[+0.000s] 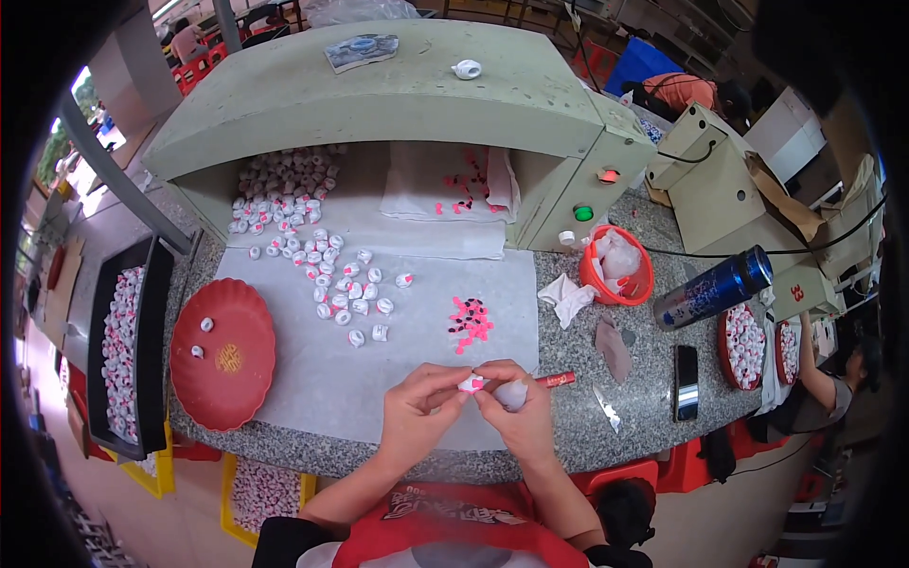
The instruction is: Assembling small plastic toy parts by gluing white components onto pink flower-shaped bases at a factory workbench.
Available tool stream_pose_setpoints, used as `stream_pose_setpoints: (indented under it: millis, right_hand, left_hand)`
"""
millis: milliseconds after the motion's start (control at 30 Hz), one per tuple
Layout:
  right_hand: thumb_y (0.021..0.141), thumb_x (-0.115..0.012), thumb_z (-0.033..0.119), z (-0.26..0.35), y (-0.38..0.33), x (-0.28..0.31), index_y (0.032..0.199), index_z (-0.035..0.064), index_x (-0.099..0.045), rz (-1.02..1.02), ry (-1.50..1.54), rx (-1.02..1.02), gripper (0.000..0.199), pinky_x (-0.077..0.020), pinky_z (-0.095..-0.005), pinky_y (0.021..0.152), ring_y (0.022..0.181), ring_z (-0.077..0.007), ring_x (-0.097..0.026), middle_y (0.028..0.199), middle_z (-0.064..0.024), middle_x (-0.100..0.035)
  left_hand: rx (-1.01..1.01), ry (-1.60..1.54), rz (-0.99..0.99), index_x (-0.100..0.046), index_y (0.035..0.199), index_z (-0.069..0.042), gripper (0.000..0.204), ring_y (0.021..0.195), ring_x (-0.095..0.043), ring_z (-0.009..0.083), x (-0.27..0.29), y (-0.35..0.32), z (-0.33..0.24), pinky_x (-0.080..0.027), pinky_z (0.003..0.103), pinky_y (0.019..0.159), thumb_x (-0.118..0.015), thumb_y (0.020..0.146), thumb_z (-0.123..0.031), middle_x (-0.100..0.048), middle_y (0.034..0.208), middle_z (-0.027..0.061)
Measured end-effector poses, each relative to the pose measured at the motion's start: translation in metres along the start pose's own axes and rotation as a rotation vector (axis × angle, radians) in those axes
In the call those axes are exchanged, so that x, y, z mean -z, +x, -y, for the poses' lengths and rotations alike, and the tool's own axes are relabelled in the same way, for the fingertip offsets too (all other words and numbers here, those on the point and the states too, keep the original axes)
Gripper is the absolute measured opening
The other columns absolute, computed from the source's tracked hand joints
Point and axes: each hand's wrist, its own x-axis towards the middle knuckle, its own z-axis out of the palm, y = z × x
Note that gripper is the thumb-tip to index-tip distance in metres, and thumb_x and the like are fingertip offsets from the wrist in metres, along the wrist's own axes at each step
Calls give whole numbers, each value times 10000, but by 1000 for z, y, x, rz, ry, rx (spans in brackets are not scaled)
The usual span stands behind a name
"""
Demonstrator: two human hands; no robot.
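My left hand (419,402) and my right hand (516,409) meet over the near edge of a white sheet (312,369), pinching one small white and pink piece (471,383) between the fingertips. My right hand also holds a wad of white cloth (512,392) and a red pen-like tool (554,380) that sticks out to the right. A little pile of pink bits (470,320) lies just beyond my hands. Farther left on the sheet, many small white and pink pieces (327,275) lie scattered.
A red plate (237,374) with two pieces sits at left, beside a black tray (151,303) full of pieces. At right stand a red bowl (644,284), a blue can (712,287), a phone (686,381) and a blade (606,407). A green hood (398,95) stands behind. Another person's arm (814,364) shows far right.
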Motion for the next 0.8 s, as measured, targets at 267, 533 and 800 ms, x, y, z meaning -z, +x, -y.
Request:
stream_pose_setpoints:
  millis: [267,533,800]
  right_hand:
    - [728,-574,-79,-13,-2,-3,932,-3,-574,-26,34,-4,217,-412,-182,638,748,-54,-519,946,-41,-563]
    - [747,-591,-25,-36,-8,2,913,8,-576,-63,-8,72,170,-428,-210,670,760,-80,-534,889,-35,-582]
    - [755,-576,-15,-47,-18,30,896,45,-580,-214,-120,58,153,-404,-183,536,617,-49,-509,745,3,-566]
  left_hand:
    - [75,63,-31,-582,1023,45,286,886,-578,148,4,-2,7,-472,207,754,-543,755,136,-546,987,98]
    - [203,14,8,-590,991,55,272,853,-589,143,8,-5,12,-475,211,741,-565,730,130,-589,923,91]
    - [-184,656,-669,-581,1014,29,261,743,-544,85,125,6,-26,-438,208,673,-590,753,33,-593,793,32]
